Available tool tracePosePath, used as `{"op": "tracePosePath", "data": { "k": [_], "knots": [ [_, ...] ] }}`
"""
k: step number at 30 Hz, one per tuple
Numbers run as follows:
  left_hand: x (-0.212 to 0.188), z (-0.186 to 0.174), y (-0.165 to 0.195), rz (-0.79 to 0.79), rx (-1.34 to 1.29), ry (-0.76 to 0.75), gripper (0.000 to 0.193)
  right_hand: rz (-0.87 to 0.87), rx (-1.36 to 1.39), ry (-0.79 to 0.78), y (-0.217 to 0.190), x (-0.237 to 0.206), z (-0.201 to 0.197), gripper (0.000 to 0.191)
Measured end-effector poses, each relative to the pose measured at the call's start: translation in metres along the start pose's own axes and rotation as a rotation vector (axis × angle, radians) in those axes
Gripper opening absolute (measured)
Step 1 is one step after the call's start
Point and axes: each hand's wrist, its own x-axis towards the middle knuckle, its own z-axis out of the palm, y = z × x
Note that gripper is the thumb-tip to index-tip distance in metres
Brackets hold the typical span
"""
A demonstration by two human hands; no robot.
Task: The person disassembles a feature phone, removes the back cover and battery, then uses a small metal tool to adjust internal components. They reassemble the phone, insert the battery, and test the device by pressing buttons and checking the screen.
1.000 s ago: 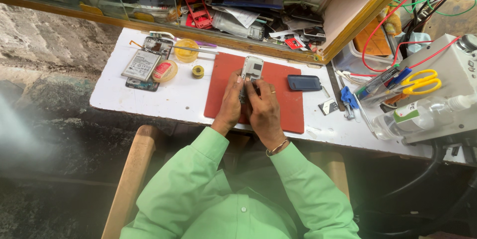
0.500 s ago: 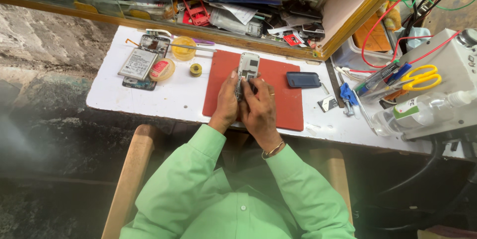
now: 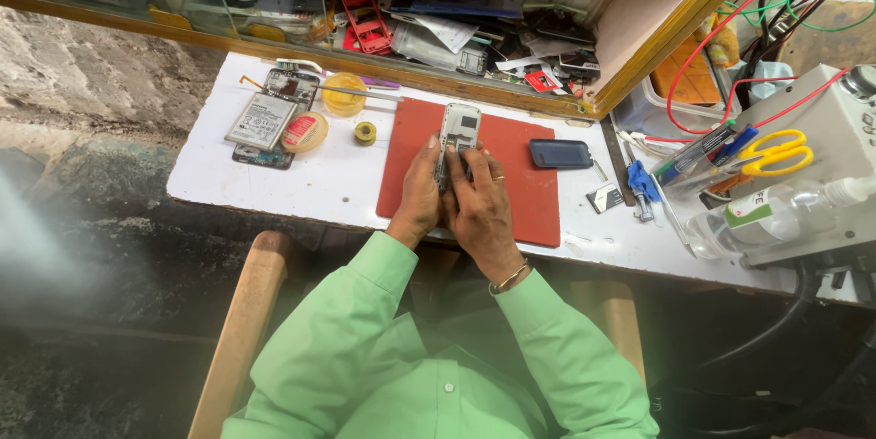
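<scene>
Protruding from both hands (image 3: 456, 197): phone (image 3: 459, 129).

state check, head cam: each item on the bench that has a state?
opened phone: back off, held over the red mat
left hand: gripping phone
right hand: on phone
dark phone: flat, untouched
yellow scissors: closed
clear bottle: lying down

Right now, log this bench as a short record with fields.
Left hand: grips the opened phone from the left
Right hand: on the phone's right side, ring on one finger
Under the phone: red mat on the white table
Right of the hands: dark phone
Far right: yellow scissors, clear bottle
</scene>
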Motion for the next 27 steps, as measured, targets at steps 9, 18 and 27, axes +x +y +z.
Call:
{"op": "tracePosePath", "data": {
  "k": [9,18,27],
  "knots": [
    [-0.001,0.003,0.003,-0.019,0.018,0.037,0.049,-0.004,-0.061,-0.007,0.002,-0.003,0.010,0.051],
    [-0.004,0.006,0.008,-0.041,0.092,0.031,0.049,0.007,-0.085,-0.016,0.002,-0.004,0.012,0.051],
    [0.000,-0.006,-0.003,-0.019,-0.013,0.043,0.049,0.077,0.056,0.022,-0.004,0.008,-0.001,0.046]
  ]
}}
